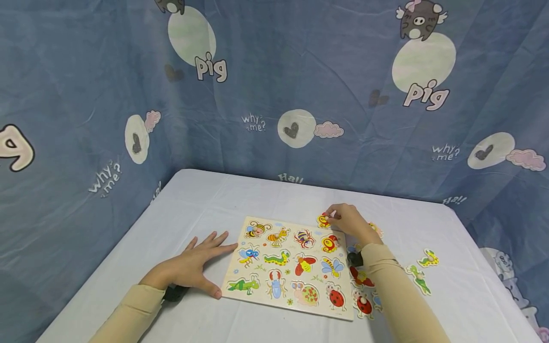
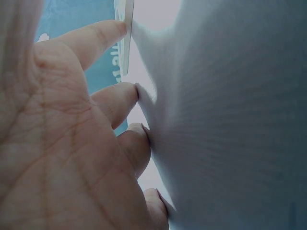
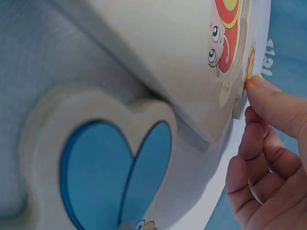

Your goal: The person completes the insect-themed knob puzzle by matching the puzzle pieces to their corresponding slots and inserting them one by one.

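A wooden puzzle board (image 1: 291, 275) with rows of coloured insect pictures lies on the white table. My left hand (image 1: 193, 264) is spread at its left side, thumb and index fingertip touching the edge. In the left wrist view, the left palm (image 2: 62, 139) is seen with fingertips down on the tablecloth. Behind the board's top right corner, my right hand (image 1: 349, 221) pinches a red and yellow butterfly puzzle piece (image 1: 323, 220) between thumb and finger. The right wrist view shows the right hand (image 3: 273, 143) with the piece mostly hidden, seen edge-on beside the board (image 3: 158, 43).
Loose pieces lie right of the board, partly under the right forearm, among them a ladybird piece (image 1: 362, 305). Farther right are a caterpillar piece (image 1: 429, 258) and a green grasshopper-like piece (image 1: 418, 279). A blue-winged piece (image 3: 100, 167) sits close to the right wrist camera. Blue patterned curtain (image 1: 257, 85) surrounds the table.
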Available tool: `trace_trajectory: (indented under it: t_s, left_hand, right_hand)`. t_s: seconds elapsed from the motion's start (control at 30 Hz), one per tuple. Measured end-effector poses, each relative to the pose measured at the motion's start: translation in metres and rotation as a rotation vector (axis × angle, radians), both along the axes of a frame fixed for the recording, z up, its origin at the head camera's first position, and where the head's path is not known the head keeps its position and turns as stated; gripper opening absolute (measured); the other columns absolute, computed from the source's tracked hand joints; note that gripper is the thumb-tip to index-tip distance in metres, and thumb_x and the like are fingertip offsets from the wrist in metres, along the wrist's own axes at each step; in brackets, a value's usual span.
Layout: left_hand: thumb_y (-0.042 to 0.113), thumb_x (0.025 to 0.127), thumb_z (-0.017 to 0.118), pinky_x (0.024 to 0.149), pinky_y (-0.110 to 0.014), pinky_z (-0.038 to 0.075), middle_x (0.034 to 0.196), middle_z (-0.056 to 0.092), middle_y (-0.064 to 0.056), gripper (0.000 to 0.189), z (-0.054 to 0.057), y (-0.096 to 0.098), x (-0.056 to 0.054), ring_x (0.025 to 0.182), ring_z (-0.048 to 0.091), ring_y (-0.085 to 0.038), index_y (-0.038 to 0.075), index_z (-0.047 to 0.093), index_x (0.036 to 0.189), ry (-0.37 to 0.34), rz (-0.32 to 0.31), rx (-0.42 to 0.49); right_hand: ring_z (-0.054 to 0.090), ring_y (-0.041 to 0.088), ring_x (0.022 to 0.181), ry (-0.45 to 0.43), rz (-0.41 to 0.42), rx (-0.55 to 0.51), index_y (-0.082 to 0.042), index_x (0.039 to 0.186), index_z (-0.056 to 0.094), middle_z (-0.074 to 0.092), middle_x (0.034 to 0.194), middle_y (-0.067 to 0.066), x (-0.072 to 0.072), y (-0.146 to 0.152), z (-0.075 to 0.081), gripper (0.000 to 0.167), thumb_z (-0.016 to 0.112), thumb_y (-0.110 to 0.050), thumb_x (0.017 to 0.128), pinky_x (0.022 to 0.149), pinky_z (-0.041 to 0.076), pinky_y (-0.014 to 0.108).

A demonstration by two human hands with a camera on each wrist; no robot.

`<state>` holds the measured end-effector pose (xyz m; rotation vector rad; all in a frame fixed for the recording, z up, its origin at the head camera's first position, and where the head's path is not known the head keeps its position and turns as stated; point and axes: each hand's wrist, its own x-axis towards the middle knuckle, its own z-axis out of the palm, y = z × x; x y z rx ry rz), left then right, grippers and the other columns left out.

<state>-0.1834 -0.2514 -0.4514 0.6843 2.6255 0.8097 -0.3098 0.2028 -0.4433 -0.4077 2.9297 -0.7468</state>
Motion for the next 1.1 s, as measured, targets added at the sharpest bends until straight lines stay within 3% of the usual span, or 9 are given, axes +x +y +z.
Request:
trace_trajectory:
  t_s: [0.3,0.6,1.1]
  left_hand:
    - [0.058,0.063,0.100,0.124,-0.084,-0.006,0.180,0.019,-0.017,0.121,-0.0015,0.0011,-0.0010,0.167,0.004,-0.051,0.027,0.045,0.165,0.000,0.000,-0.001]
    - [0.056,0.063,0.101,0.125,-0.083,-0.006,0.180,0.019,-0.017,0.119,-0.0022,0.0024,-0.0002,0.167,0.004,-0.051,0.027,0.045,0.165,-0.009,0.003,0.000]
    - [0.057,0.063,0.100,0.123,-0.085,-0.004,0.180,0.019,-0.019,0.121,-0.0014,-0.0004,-0.0016,0.166,0.005,-0.053,0.026,0.045,0.165,0.004,-0.012,-0.004]
  right_hand:
    - [0.051,0.017,0.070,0.000,0.009,0.005,-0.007,0.118,0.079,0.067,0.083,0.007,-0.0006,0.0012,-0.0011,0.018,0.068,-0.017,0.107,0.065,0.044,0.029]
    - [0.058,0.020,0.082,-0.025,-0.013,-0.005,-0.006,0.108,0.076,0.069,0.092,0.009,0.0020,0.0003,-0.0004,0.013,0.068,-0.016,0.107,0.075,0.051,0.034]
    - [0.063,0.022,0.093,-0.028,-0.064,0.003,-0.005,0.110,0.075,0.073,0.103,0.010,0.0045,0.0023,0.0003,0.014,0.068,-0.016,0.107,0.083,0.057,0.037]
